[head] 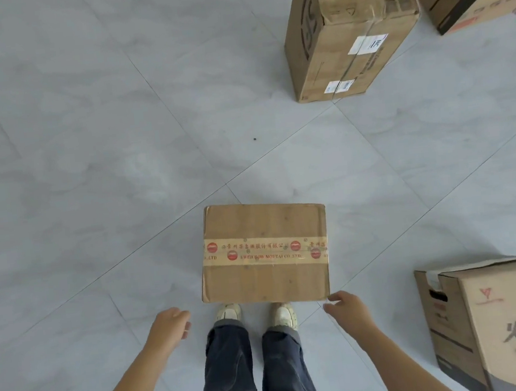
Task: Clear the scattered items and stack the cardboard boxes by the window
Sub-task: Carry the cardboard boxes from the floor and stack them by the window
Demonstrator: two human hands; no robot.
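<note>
The small brown cardboard box banded with red-printed tape lies flat on the grey tiled floor, straight ahead between both hands, its tape line running side to side. The right hand is nearer, its fingertips just beside the near right corner. The left hand stands apart from the near left corner. Both hands are empty, with fingers loosely curled.

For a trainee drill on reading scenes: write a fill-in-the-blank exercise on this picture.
1. The nearest box lies just in front of the person's white ____.
2. A band of printed ____ crosses its top.
3. The left hand holds ____.
4. The box with black characters stands on the person's ____ side.
Missing words: shoes; tape; nothing; right.
</note>
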